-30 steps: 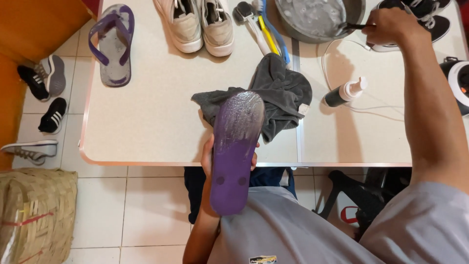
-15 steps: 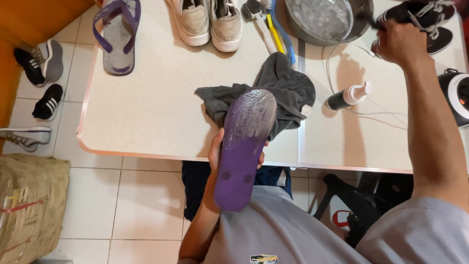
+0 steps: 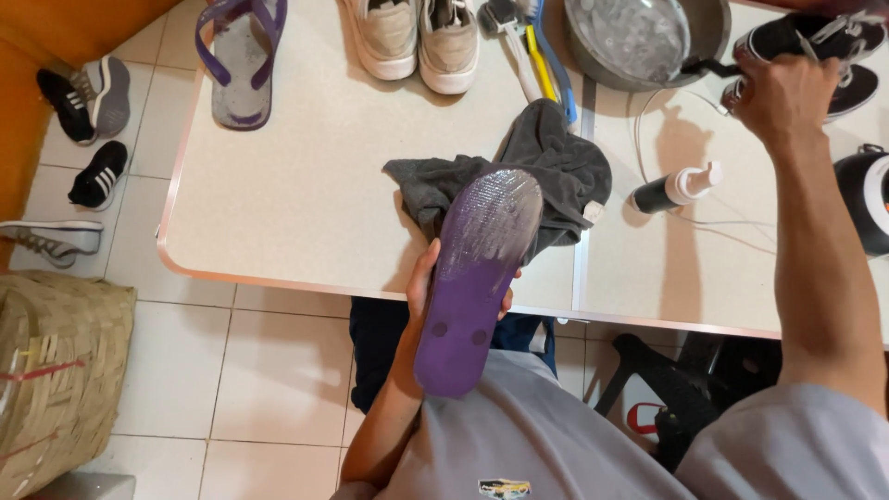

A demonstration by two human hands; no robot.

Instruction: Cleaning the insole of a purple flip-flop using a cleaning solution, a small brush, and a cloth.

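Purple flip-flop (image 3: pixel 477 278) held sole-up over the table edge (image 3: pixel 306 278), left hand (image 3: pixel 421 287) clamped around its middle, toe above a grey cloth (image 3: pixel 546 162). Right hand (image 3: pixel 782 93) closed beside the metal basin (image 3: pixel 639 42); what it grips cannot be told

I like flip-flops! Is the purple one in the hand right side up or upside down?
Upside down. The purple flip-flop in the left hand shows its flat sole, wet and soapy at the far end, with no straps visible.
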